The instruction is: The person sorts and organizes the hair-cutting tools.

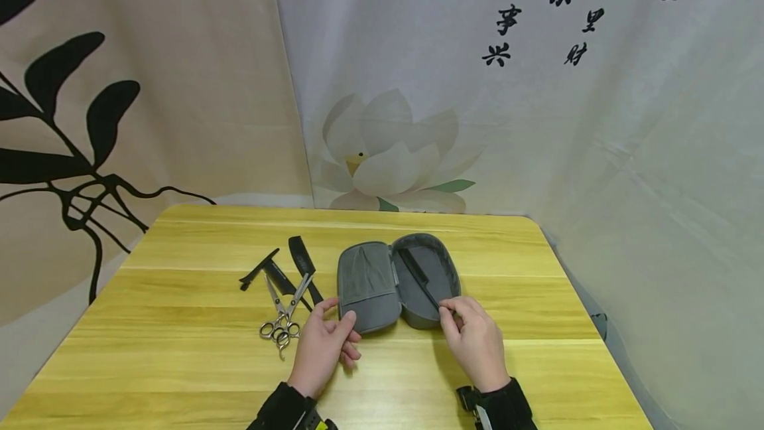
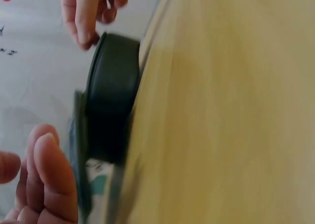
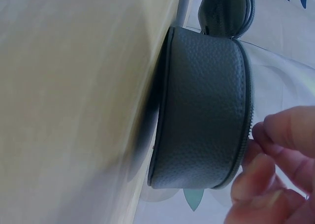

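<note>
A grey zip case (image 1: 371, 314) lies unfolded on the table. Across its deeper right half slants a black comb (image 1: 413, 265) with a narrow handle. My right hand (image 1: 477, 340) pinches the end of that handle at the case's near right rim. In the right wrist view the right fingers (image 3: 255, 177) are bent beside the zipped edge; the comb is hidden there. My left hand (image 1: 322, 354) is at the near left corner of the flatter half, its thumb over the edge and its fingers loose. From the left wrist view these fingers (image 2: 54, 167) appear beside the flap, not wrapped round it.
Left of the case lie silver scissors (image 1: 282, 324), a black wide-headed comb (image 1: 301, 255) and a black T-shaped tool (image 1: 262, 267), close together and partly overlapping. The wooden table (image 1: 197, 350) ends at a printed cloth backdrop (image 1: 227, 85).
</note>
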A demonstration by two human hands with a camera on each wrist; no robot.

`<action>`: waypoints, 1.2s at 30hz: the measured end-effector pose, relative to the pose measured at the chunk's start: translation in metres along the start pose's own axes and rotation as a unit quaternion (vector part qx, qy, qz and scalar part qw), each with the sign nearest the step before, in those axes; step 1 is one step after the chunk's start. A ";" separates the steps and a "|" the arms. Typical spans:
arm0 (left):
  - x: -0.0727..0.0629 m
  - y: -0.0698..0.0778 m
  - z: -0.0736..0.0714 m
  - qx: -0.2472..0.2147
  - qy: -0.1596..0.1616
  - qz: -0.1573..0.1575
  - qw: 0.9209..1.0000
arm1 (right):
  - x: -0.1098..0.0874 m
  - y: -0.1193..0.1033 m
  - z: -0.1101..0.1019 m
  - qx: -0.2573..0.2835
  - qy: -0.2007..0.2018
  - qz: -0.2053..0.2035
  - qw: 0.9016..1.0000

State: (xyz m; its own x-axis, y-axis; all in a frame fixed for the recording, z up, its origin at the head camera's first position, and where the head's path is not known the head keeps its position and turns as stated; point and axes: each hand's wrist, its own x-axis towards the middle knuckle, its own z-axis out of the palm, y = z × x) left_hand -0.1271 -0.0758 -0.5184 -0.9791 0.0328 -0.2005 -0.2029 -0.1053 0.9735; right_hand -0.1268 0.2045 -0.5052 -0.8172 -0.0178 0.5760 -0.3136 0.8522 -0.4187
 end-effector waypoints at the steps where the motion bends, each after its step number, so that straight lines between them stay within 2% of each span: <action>1: 0.000 0.003 -0.002 0.017 0.002 0.010 1.000 | 0.000 0.000 0.000 0.000 -0.001 0.001 1.000; 4: -0.002 0.013 -0.010 0.072 0.015 0.042 0.996 | 0.000 0.000 0.000 0.002 0.000 -0.001 1.000; 7: -0.001 0.020 -0.020 0.153 0.051 0.080 0.984 | -0.001 0.000 0.000 0.005 -0.003 0.001 1.000; 9: 0.000 0.023 -0.025 0.228 0.079 0.106 0.965 | -0.001 0.000 -0.001 0.007 -0.004 0.002 1.000; 11: 0.003 0.024 -0.029 0.308 0.099 0.129 0.937 | 0.000 -0.001 -0.001 0.008 -0.006 0.002 1.000; 14: 0.009 0.025 -0.033 0.400 0.100 0.139 0.900 | 0.000 -0.001 -0.001 0.010 -0.006 -0.001 1.000; 20: 0.021 0.031 -0.037 0.499 0.061 0.135 0.854 | 0.000 -0.002 -0.001 0.016 -0.007 -0.007 1.000; 24: 0.030 0.034 -0.035 0.556 0.058 0.155 0.815 | 0.001 -0.002 -0.001 0.024 -0.007 -0.010 1.000; 27: 0.037 0.035 -0.033 0.587 0.063 0.173 0.789 | 0.001 -0.003 -0.001 0.026 -0.003 -0.014 1.000; 32: 0.050 0.034 -0.033 0.620 0.068 0.179 0.761 | 0.000 -0.002 0.000 0.023 0.000 -0.019 1.000; 36: 0.058 0.035 -0.032 0.636 0.062 0.174 0.749 | 0.000 -0.002 0.001 0.023 0.001 -0.019 1.000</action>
State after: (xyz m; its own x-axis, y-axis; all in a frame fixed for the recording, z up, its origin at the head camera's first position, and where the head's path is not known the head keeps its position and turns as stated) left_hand -0.1911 -0.1093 -0.4998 -0.9799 0.1230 0.1571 0.1624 0.9490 0.2701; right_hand -0.1263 0.2024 -0.5048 -0.8036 -0.0492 0.5932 -0.3666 0.8260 -0.4281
